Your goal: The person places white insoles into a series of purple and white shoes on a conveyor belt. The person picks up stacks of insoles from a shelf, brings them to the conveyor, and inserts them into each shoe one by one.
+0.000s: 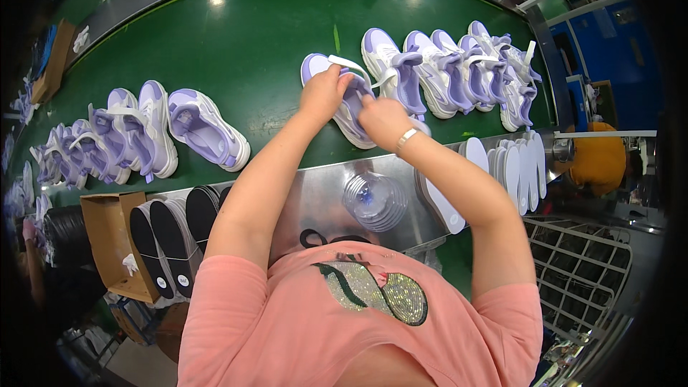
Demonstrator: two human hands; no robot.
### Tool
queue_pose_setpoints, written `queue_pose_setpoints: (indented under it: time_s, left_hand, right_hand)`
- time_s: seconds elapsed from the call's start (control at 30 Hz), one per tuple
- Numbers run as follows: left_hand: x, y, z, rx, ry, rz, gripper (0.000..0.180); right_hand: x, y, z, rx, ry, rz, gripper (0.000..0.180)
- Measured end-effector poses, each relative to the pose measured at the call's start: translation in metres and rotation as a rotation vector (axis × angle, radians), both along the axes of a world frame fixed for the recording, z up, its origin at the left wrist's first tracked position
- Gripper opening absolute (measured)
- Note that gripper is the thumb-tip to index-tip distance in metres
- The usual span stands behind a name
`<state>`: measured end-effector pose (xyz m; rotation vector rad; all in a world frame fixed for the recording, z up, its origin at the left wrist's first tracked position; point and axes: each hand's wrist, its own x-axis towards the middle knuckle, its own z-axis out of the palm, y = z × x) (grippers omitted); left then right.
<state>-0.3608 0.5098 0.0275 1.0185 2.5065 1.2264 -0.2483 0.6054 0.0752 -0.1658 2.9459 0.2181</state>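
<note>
A white and lilac sneaker (pixel 352 116) lies on the green work surface in front of me, its toe pointing away and to the left. My left hand (pixel 324 94) grips its upper beside the opening, near a raised white strap (pixel 348 64). Curled at the right edge of the same opening, my right hand (pixel 385 120) pinches the collar; its fingertips are partly hidden. The lilac lining shows between both hands. Close by on the right stands another sneaker (pixel 388 64) of the same kind.
More matching sneakers stand in rows at right (pixel 438 75) and left (pixel 147 129). On the metal ledge (pixel 301 204) are a stack of clear plastic cups (pixel 375 201), white insoles (pixel 510 172) and black insoles (pixel 175 236). A cardboard box (pixel 107 244) sits at the left; a wire rack (pixel 580 265) at the right.
</note>
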Motion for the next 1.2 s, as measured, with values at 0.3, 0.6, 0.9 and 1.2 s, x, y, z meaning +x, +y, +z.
queue_pose_setpoints:
  time_s: [0.3, 0.6, 0.9, 1.2]
  left_hand:
    - [-0.004, 0.010, -0.028, -0.050, -0.127, 0.258, 0.019]
    - [-0.001, 0.007, -0.017, -0.044, -0.164, 0.286, 0.017]
    - [-0.003, 0.002, -0.038, 0.135, -0.302, 0.298, 0.027]
    - [0.012, 0.001, -0.028, 0.114, -0.251, 0.334, 0.028]
  right_hand:
    - [0.017, -0.008, -0.002, -0.151, 0.037, -0.162, 0.023]
    - [0.002, 0.000, -0.001, -0.065, 0.013, 0.018, 0.010]
    - [-0.022, 0.013, -0.026, -0.438, -0.135, -0.170, 0.009]
    - [-0.017, -0.001, -0.058, -0.236, -0.049, -0.050, 0.008]
